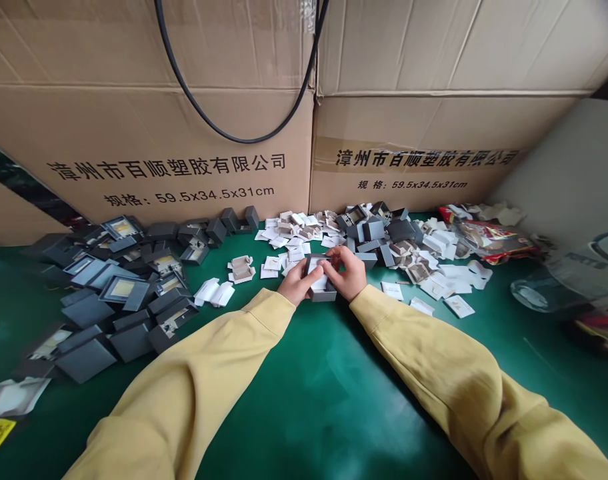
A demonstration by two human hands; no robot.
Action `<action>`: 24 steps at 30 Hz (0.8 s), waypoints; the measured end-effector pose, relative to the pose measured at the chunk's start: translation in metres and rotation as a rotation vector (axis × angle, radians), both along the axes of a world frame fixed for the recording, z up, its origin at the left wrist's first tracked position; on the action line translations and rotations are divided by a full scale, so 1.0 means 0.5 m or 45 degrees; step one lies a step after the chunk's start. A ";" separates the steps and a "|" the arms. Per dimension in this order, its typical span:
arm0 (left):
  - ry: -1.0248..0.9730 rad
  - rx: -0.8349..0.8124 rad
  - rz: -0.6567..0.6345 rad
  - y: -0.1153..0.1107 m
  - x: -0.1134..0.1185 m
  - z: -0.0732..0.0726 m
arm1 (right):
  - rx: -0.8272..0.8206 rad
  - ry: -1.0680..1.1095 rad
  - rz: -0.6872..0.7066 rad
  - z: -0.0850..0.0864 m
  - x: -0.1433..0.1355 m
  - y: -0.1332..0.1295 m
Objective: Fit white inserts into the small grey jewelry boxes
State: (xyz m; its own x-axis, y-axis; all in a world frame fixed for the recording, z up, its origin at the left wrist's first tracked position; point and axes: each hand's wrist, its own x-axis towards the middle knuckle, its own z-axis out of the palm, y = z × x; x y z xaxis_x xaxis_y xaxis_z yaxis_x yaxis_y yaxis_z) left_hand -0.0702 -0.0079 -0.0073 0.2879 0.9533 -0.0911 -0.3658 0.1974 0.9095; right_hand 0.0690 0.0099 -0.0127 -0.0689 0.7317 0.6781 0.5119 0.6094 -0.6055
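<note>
A small dark grey box [323, 295] with a white insert [320, 283] in it is held between my hands at the middle of the green table. My left hand [298, 283] is closed on the box's left side, its thumb over the white insert. From the right, my right hand [347, 272] grips the same box, with its thumb and fingers at the insert and upper edge. Beyond my hands lie white folded card pieces [295, 230]. A beige-lined card tray [241, 269] and white folded pieces [215, 292] lie to the left.
Many dark grey boxes [87, 353] are heaped at the left, more [374, 230] behind on the right. White cards [451, 280], a red plastic packet [499, 243] and a clear jar [539, 290] stand right. Large cartons [184, 133] form the back, with a hanging black cable [249, 141].
</note>
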 end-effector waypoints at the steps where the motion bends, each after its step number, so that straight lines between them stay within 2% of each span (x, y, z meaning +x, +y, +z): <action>1: 0.015 -0.002 0.022 0.002 0.002 -0.003 | 0.010 -0.020 0.041 0.001 0.000 -0.002; 4: -0.027 -0.084 0.089 0.004 0.006 -0.007 | -0.014 -0.013 0.102 0.000 0.001 -0.004; 7: -0.104 -0.142 0.171 0.007 0.002 -0.004 | -0.085 0.040 0.071 -0.005 0.004 0.001; 9: -0.118 -0.105 0.312 0.013 -0.006 -0.001 | -0.111 0.027 0.044 -0.012 0.003 0.010; 13: -0.163 -0.061 0.709 0.037 -0.033 0.004 | -0.075 -0.121 -0.009 -0.023 -0.015 0.046; 15: -0.175 -0.112 0.795 0.048 -0.043 0.003 | -0.055 -0.204 -0.074 -0.025 -0.032 0.075; 17: -0.172 -0.121 0.785 0.053 -0.048 -0.002 | -0.042 -0.280 -0.158 -0.024 -0.048 0.106; 20: -0.149 -0.076 0.675 0.053 -0.049 -0.013 | -0.061 -0.386 -0.247 -0.027 -0.063 0.147; 24: -0.109 -0.081 0.561 0.051 -0.052 -0.020 | -0.026 -0.326 -0.302 -0.034 -0.063 0.171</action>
State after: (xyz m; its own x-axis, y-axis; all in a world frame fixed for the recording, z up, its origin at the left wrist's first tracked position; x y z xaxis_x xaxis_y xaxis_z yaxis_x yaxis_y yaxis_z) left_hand -0.0961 0.0174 -0.0174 -0.1349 0.9799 -0.1469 -0.5005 0.0605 0.8636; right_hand 0.0377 0.0952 -0.0298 -0.0609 0.7610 0.6459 0.7746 0.4441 -0.4502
